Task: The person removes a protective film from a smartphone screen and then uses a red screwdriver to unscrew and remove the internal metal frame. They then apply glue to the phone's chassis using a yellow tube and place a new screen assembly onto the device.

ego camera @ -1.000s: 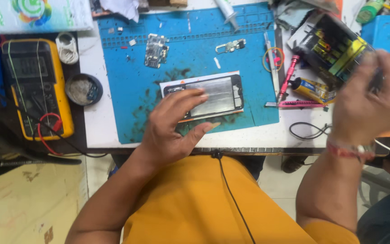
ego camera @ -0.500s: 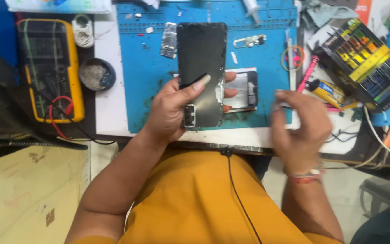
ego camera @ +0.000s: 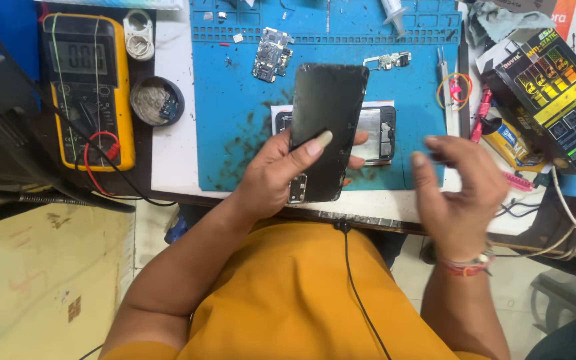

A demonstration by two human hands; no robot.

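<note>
Blue repair mat (ego camera: 235,133) covers the bench. Left hand (ego camera: 275,177) grips a black phone panel (ego camera: 325,127) above it, long axis pointing toward 12 o'clock. Right hand (ego camera: 461,193), at 3 o'clock, hangs loosely curled, empty. Opened phone frame (ego camera: 378,130) lies beneath; yellow multimeter (ego camera: 91,87) at 9 o'clock.

Screens and packaging on the repair bench.

Yellow multimeter (ego camera: 88,90) at far left, grey rectangular display (ego camera: 80,57) near its top. Dark phone screen panel (ego camera: 325,130), long and rectangular, raised over the blue mat in the left hand (ego camera: 278,177). Black box (ego camera: 555,93) with yellow, orange and green bands, tilted, at right edge. Orange-and-white package corner (ego camera: 565,13) at top right.
</note>
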